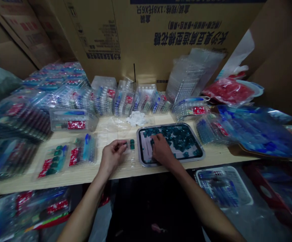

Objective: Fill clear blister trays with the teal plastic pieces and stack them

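Note:
My left hand [112,154] pinches a small dark green piece [126,145] over a clear plastic blister tray [133,160] on the wooden table. Two glossy dark green pieces [132,144] sit in that tray's upper compartments. To its right lies a dark-rimmed tray [140,152] with many dark green pieces [182,139] scattered on its pale base. My right hand [161,148] reaches into the left part of this tray, fingers curled down with the tips close together. What those fingertips hold, if anything, is hidden.
Filled clear packs [52,164] stand at left and along the back, before a large cardboard box [136,43]. Empty clear trays [192,74] are stacked behind. Blue packets [264,131] and a bag of red pieces [229,90] lie at right. A white basket [246,191] sits below the table edge.

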Demonstrator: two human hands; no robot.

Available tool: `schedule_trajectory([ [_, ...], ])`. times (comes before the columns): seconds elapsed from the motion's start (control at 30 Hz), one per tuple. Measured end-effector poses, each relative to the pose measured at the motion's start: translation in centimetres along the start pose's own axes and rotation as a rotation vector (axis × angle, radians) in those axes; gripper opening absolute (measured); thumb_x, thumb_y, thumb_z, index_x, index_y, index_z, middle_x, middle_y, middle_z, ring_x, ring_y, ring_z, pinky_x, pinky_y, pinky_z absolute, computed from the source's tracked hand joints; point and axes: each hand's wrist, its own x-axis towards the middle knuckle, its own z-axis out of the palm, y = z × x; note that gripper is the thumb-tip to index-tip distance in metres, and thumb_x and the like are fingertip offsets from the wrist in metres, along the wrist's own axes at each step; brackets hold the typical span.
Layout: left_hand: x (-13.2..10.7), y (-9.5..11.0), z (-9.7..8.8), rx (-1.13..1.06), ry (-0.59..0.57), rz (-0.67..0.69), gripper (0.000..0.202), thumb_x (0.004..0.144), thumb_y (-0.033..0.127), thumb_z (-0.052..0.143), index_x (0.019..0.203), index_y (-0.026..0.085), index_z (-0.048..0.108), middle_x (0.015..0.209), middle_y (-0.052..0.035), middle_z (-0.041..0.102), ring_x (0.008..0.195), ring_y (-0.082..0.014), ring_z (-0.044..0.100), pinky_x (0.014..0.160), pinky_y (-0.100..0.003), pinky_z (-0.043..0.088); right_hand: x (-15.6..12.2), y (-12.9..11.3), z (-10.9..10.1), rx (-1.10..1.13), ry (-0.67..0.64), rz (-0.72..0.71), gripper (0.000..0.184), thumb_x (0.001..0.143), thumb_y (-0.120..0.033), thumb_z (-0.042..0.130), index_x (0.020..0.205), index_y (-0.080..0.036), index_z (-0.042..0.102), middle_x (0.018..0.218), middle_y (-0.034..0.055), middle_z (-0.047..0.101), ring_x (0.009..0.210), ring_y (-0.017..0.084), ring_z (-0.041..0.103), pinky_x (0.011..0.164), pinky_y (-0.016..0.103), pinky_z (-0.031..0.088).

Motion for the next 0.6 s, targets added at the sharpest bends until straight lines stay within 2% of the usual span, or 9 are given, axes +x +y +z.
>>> schedule_trajectory([
  [0.07,-0.3,-0.5,-1.0,0.245,-0.064,0.18,0.016,0.081,0.024,0.064,0.092,0.018,0.074,0.088,-0.0055,0.069,0.08,-0.0166,0.064,0.075,-0.028,0.05,0.2,0.5,0.5,-0.144,-0.064,0.033,0.046,0.077,-0.003,0.048,0.122,-0.013,0.053,0.115,0.018,0.051,0.104,0.031,0.05,0.089,0.042,0.042],
  [0.1,-0.4,-0.7,-1.1,0.332,-0.104,0.259,0.018,0.083,0.019,0.059,0.094,0.019,0.074,0.09,-0.0062,0.068,0.081,-0.0168,0.064,0.075,-0.028,0.05,0.2,0.6,0.7,-0.187,-0.074,0.046,0.043,0.078,-0.004,0.048,0.12,-0.013,0.053,0.113,0.0173,0.052,0.103,0.03,0.05,0.087,0.041,0.041],
  [0.23,-0.6,-1.7,0.2,0.51,-0.208,0.428,0.029,0.085,0.011,0.051,0.105,0.018,0.071,0.094,-0.0075,0.068,0.083,-0.0171,0.066,0.074,-0.028,0.052,0.3,0.3,1.5,-0.223,-0.027,0.067,0.031,0.083,-0.006,0.045,0.112,-0.014,0.054,0.109,0.0141,0.055,0.101,0.028,0.052,0.086,0.038,0.038],
  [0.33,-0.1,-2.7,1.0,0.609,-0.282,0.494,0.025,0.085,0.011,0.052,0.098,0.019,0.073,0.092,-0.007,0.069,0.082,-0.0171,0.066,0.073,-0.027,0.052,0.3,0.3,1.7,-0.184,-0.013,0.055,0.028,0.085,-0.008,0.046,0.111,-0.015,0.054,0.107,0.0133,0.057,0.103,0.027,0.052,0.087,0.037,0.037],
  [0.47,0.2,-3.6,0.7,0.615,-0.338,0.502,0.027,0.087,0.012,0.051,0.096,0.019,0.075,0.091,-0.007,0.07,0.08,-0.016,0.067,0.071,-0.025,0.051,0.4,1.0,1.8,-0.085,0.015,0.051,0.028,0.083,-0.009,0.048,0.111,-0.014,0.053,0.11,0.0139,0.058,0.105,0.027,0.053,0.089,0.038,0.037],
  [0.53,-0.1,-3.2,0.4,0.557,-0.318,0.474,0.026,0.087,0.015,0.053,0.101,0.019,0.074,0.092,-0.0073,0.07,0.081,-0.016,0.067,0.072,-0.026,0.052,0.4,1.4,1.8,-0.016,0.043,0.046,0.028,0.082,-0.009,0.048,0.109,-0.014,0.053,0.109,0.0139,0.059,0.105,0.027,0.053,0.089,0.038,0.038],
  [0.6,-0.6,-2.2,0.5,0.478,-0.212,0.437,0.024,0.087,0.02,0.057,0.104,0.019,0.074,0.092,-0.0079,0.068,0.08,-0.0164,0.065,0.071,-0.026,0.051,0.4,1.5,1.7,0.075,0.084,0.024,0.025,0.082,-0.01,0.048,0.106,-0.015,0.053,0.105,0.0132,0.06,0.101,0.026,0.055,0.087,0.037,0.041],
])
